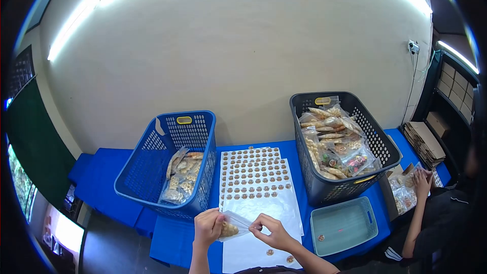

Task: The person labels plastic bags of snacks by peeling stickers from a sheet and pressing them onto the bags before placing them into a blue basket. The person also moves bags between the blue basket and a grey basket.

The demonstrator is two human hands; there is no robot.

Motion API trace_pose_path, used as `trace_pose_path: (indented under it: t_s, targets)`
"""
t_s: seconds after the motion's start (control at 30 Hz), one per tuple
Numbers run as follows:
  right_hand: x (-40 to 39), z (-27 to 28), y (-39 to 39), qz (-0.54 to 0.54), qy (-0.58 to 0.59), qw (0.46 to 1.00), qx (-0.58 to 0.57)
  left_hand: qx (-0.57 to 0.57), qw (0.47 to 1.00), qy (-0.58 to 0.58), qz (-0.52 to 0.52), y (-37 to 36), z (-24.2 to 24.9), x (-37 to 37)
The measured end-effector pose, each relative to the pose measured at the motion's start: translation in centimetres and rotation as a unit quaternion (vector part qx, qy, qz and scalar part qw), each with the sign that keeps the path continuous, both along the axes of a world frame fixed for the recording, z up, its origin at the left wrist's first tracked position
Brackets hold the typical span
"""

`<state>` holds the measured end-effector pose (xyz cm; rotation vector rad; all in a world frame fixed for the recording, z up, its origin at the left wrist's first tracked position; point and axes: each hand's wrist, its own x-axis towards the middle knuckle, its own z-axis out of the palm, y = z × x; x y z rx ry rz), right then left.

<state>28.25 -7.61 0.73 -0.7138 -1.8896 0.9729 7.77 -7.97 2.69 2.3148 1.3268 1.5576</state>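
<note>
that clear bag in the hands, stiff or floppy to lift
The clear bag likely flops: its thin film creases between left hand and right hand. Probably light, as it looks partly filled. The pieces, gathered at one end, may shift.

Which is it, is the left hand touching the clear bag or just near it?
Touching. The head view shows the left hand gripping one end of the clear bag, its thumb against the plastic.

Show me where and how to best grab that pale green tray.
I'd take the tray by its right-hand end, hooking fingers through the slot from outside, thumb over the rim. It sits flat and open side up, so a second hand on the opposite wall should probably keep it level.
</note>
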Motion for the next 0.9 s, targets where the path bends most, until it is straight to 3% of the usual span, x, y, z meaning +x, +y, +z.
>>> trace_pose_path:
  t_s: [0.13, 0.17, 0.2, 0.27, 0.3, 0.37, 0.43, 0.53, 0.63, 0.73, 0.77, 0.83, 0.9]
  targets:
    - [1.2, -1.3, 0.4, -0.004, -0.001, 1.0, -0.027, -0.026, 0.996, -0.043, 0.073, -0.1, -1.2, -1.1]
    - [1.7, -2.1, 0.6, -0.009, -0.004, 1.0, -0.029, -0.051, 0.972, -0.219, 0.072, 0.1, -2.5, -2.4]
    - [2.1, -2.9, 0.6, -0.025, 0.018, 0.996, -0.087, -0.01, 0.937, -0.324, 0.128, 0.7, -3.6, -3.4]
    - [2.9, -5.5, 0.8, -0.054, 0.06, 0.976, -0.203, 0.032, 0.903, -0.402, 0.151, 1.3, -3.1, -4.7]
    - [3.7, -7.8, 1.3, -0.048, 0.053, 0.954, -0.293, 0.008, 0.88, -0.465, 0.092, 1.2, -2.3, -4.1]
    - [2.8, -9.2, 0.8, -0.027, 0.086, 0.928, -0.361, -0.041, 0.812, -0.582, -0.028, 0.7, -0.3, -1.7]
    - [1.2, -8.8, 0.2, 0.033, 0.112, 0.907, -0.404, -0.092, 0.788, -0.6, -0.104, 1.6, -2.9, -0.7]
    - [-1.0, -8.5, -1.2, 0.212, 0.165, 0.818, -0.509, -0.166, 0.724, -0.621, -0.251, 2.7, -6.7, 1.9]
    - [-1.2, -10.1, -1.3, 0.288, 0.117, 0.818, -0.485, -0.246, 0.65, -0.666, -0.272, 1.9, -5.8, 4.7]
    - [-0.7, -9.4, -1.4, 0.293, 0.296, 0.681, -0.602, -0.182, 0.602, -0.649, -0.428, 3.3, -7.6, 4.5]
    - [-0.6, -9.0, -1.7, 0.288, 0.3, 0.672, -0.613, -0.176, 0.539, -0.653, -0.501, 3.5, -7.9, 4.2]
    - [-0.7, -8.0, -2.0, 0.275, 0.306, 0.653, -0.636, -0.17, 0.53, -0.645, -0.525, 3.2, -7.4, 4.5]
    - [-1.0, -7.9, -2.3, 0.264, 0.298, 0.698, -0.596, -0.168, 0.503, -0.652, -0.543, 3.1, -7.8, 5.4]
